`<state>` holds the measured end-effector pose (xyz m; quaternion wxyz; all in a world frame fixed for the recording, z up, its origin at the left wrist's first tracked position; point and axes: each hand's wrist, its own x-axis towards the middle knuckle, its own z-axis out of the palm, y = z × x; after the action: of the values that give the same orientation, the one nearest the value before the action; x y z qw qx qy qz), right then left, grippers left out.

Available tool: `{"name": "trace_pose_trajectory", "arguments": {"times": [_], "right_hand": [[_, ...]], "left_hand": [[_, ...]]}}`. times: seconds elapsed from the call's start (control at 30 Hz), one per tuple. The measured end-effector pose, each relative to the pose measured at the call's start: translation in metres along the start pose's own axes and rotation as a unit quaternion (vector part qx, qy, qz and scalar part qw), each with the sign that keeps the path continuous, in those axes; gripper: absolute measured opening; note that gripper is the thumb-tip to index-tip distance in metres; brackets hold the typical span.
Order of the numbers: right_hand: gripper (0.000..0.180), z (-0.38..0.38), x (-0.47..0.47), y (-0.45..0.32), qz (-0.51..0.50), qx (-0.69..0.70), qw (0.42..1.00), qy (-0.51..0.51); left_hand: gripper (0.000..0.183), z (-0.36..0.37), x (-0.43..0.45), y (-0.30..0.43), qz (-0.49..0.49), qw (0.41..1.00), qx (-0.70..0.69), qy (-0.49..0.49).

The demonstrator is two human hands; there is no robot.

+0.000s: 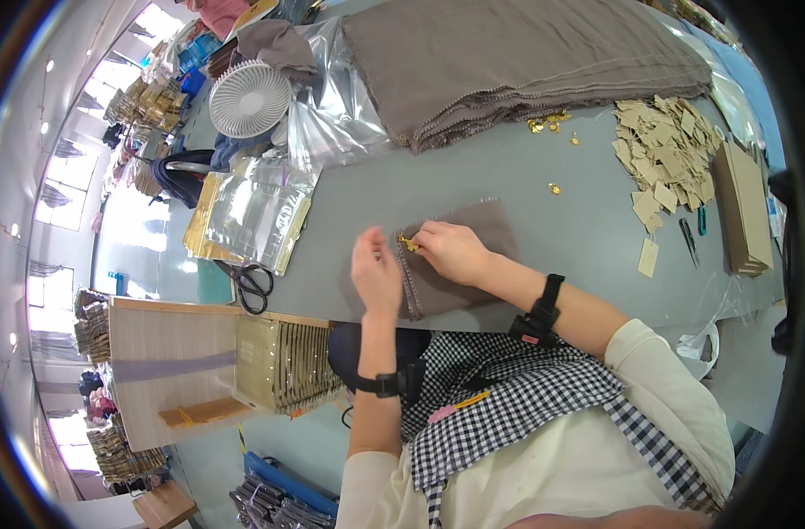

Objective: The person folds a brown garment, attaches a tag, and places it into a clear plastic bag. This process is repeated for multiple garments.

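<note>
A folded brown-grey cloth (472, 291) with a stitched edge lies on the grey table in front of me. My right hand (452, 251) rests over its upper left part, thumb and fingers pinching a small gold-coloured charm or tag (409, 244) at the stitched edge. Just left of the cloth, my left hand (377, 271) is raised, slightly blurred, its fingers loosely bent; I see nothing in it. Beyond, a large stack of the same brown-grey cloth (521, 53) covers the back of the table. Small gold pieces (549, 123) lie by its front edge, and another gold piece (555, 189) lies nearer.
At the right are a heap of beige card tags (666, 152), thread snips (689, 242) and a cardboard box (742, 208). To the left lie black-handled scissors (251, 288), clear plastic bags (260, 211) and a white round fan (250, 99). A wooden box of packed goods (286, 364) adjoins the table's edge.
</note>
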<state>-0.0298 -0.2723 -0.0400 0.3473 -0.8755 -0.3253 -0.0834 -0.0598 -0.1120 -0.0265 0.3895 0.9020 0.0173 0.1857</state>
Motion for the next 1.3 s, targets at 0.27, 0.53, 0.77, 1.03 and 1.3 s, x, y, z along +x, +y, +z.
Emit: {"name": "trace_pose_trajectory", "arguments": {"times": [0.27, 0.53, 0.77, 1.03, 1.3], "right_hand": [[0.017, 0.02, 0.015, 0.001, 0.097, -0.021, 0.995, 0.0], [0.019, -0.031, -0.019, 0.005, 0.061, 0.02, 0.995, 0.077], [0.016, -0.127, -0.082, 0.101, 0.298, -0.08, 0.942, 0.135], [0.013, -0.2, -0.152, 0.12, 0.387, -0.078, 0.907, 0.145], [0.018, -0.207, -0.231, 0.117, 0.438, -0.228, 0.824, 0.277]], "left_hand": [[0.05, 0.034, -0.032, -0.005, -0.006, 0.986, 0.125, -0.109], [0.062, 0.028, -0.019, -0.001, -0.023, 0.964, 0.17, -0.205], [0.064, 0.057, -0.02, 0.021, 0.071, 0.95, 0.17, -0.252], [0.05, 0.041, -0.025, 0.045, 0.127, 0.984, -0.027, -0.119], [0.042, 0.05, -0.005, 0.064, 0.186, 0.97, 0.021, -0.152]]}}
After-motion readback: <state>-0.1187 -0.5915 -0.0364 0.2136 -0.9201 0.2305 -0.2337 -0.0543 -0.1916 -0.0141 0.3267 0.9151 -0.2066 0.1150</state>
